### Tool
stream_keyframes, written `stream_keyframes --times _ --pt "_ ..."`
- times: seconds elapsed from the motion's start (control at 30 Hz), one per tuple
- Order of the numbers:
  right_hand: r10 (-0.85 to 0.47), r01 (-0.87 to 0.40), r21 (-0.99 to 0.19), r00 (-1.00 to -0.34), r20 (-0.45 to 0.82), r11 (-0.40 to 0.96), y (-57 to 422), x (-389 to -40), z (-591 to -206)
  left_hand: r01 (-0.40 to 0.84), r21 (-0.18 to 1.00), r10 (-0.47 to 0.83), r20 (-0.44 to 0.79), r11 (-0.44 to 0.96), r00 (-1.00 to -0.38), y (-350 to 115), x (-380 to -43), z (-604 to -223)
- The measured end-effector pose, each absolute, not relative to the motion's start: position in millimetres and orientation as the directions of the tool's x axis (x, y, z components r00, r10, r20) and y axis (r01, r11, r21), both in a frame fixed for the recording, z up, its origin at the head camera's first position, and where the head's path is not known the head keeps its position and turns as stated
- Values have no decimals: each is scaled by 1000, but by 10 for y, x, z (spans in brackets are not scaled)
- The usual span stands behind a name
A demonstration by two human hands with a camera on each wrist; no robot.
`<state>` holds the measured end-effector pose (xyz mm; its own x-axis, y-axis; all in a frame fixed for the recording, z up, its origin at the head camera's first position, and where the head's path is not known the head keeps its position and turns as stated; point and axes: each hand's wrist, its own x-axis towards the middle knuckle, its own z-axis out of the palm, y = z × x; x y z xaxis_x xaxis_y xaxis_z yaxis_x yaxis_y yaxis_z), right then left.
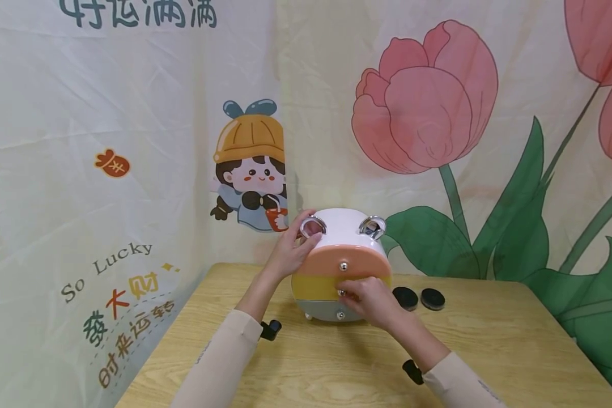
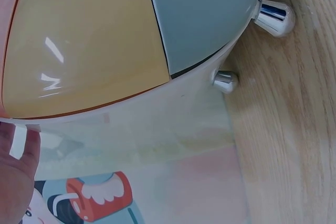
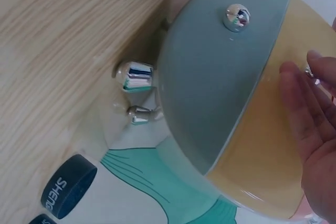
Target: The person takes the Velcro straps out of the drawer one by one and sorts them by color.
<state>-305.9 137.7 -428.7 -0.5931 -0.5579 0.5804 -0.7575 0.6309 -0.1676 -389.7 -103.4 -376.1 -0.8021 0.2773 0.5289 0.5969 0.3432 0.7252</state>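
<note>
A small rounded drawer cabinet (image 1: 344, 226) with a white body and two silver ring ears stands on the wooden table. Its front has a coral drawer (image 1: 316, 262), a yellow drawer (image 2: 86, 45) and a grey-blue drawer (image 3: 220, 82), all flush with the body. My left hand (image 1: 292, 249) rests against the cabinet's upper left side by one silver ring (image 1: 304, 228), its fingers fairly straight. My right hand (image 1: 371, 299) pinches the silver knob (image 3: 311, 75) of the yellow drawer between thumb and fingers. The grey-blue drawer's knob (image 3: 237, 17) is uncovered.
Two round black discs (image 1: 405, 298) lie on the table (image 1: 331, 368) right of the cabinet; one (image 3: 68, 186) shows white lettering. Silver feet (image 2: 275, 18) lift the cabinet off the tabletop. A printed cloth (image 1: 316, 113) hangs close behind it.
</note>
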Motion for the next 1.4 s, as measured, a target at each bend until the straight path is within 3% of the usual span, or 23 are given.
stream_keyframes --times 0.63,0.97,1.4 --pt "-573 -772 -174 -583 575 611 1383 -3045 -4336 609 715 282 540 343 -793 -1037 -3886 -3768" --pt "-532 -765 -320 -627 570 558 1412 -3055 -4374 611 715 289 539 339 -791 -1033 -3890 -3761" --pt "-557 -783 -294 -605 569 549 1415 -3014 -4340 623 709 293 551 330 -782 -1041 -3897 -3752"
